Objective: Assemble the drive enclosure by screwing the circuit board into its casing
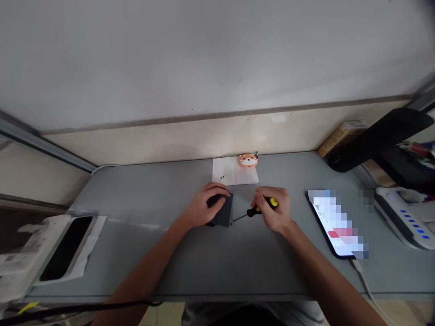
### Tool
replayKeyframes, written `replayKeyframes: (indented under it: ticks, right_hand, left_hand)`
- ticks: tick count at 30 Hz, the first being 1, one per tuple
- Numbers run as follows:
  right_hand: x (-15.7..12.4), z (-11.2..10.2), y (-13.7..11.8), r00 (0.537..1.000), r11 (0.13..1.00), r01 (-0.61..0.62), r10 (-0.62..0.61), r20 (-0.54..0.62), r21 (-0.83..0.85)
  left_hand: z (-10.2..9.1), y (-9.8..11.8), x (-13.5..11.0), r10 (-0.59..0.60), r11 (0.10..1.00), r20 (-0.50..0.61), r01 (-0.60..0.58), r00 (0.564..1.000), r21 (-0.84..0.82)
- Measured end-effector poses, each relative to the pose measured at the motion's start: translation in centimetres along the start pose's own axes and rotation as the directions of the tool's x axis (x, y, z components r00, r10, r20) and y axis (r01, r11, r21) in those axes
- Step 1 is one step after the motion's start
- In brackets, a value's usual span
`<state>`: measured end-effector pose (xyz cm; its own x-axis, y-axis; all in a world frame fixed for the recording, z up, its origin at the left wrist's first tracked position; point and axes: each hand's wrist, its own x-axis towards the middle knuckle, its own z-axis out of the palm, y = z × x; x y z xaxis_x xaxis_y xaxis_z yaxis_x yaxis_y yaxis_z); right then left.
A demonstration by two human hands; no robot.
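Note:
My left hand (206, 204) rests on top of a dark grey square casing (224, 213), pressing it to the desk. My right hand (273, 209) grips a small screwdriver with a yellow and black handle (256, 210). Its thin metal shaft points left, with the tip at or very near the casing's right corner. Part of the casing lies hidden under my left hand. Just beyond my hands, a white paper tissue (234, 171) holds a few tiny black screws (222, 177).
An orange shiba-dog figure (248, 160) sits on the tissue's far edge. A smartphone with a pixelated screen (336, 224) lies to the right, its cable running off the desk. A white power strip (44, 253) sits at the left; books and a dark stand (377, 140) stand at the back right.

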<state>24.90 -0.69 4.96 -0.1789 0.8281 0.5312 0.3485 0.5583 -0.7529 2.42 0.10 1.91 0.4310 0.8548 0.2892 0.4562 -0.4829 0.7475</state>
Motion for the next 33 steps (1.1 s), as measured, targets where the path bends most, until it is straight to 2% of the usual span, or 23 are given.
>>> replayKeyframes:
  ticks: [4,9,16,22,27,31,33]
  right_hand:
    - [0.0,0.2,0.0,0.999,0.999,-0.029,0.029,0.016,0.02]
    - [-0.1,0.5,0.1,0.999,0.999,-0.015,0.013,0.047,0.036]
    - [0.6,-1.1,0.2,0.986,0.989,-0.126,0.134,-0.099,0.075]
    - [0.7,-1.4,0.2,0.973,0.983,-0.141,0.159,-0.165,0.118]
    - [0.7,-1.3,0.5,0.964,0.979,-0.147,0.174,-0.201,0.141]
    - [0.9,-1.5,1.0,0.913,0.965,-0.202,0.248,-0.324,0.169]
    - [1.1,-1.6,1.3,0.88,0.953,-0.244,0.295,-0.371,0.18]
  left_hand:
    - [-0.1,1.4,-0.3,0.089,0.988,0.142,-0.106,0.986,0.114]
    - [0.0,1.4,-0.4,0.113,0.975,0.189,-0.146,0.976,0.17]
    - [0.2,1.6,-0.7,0.11,0.958,0.27,-0.175,0.957,0.228]
    - [1.2,1.1,-0.6,0.154,0.948,0.221,-0.207,0.963,0.241]
    - [1.0,1.4,-0.6,0.164,0.956,0.194,-0.205,0.967,0.211]
    - [0.1,0.3,0.4,0.134,0.949,0.095,-0.156,0.986,0.275]
    - [-0.5,-1.1,1.5,0.09,0.927,-0.016,-0.078,0.996,0.366]
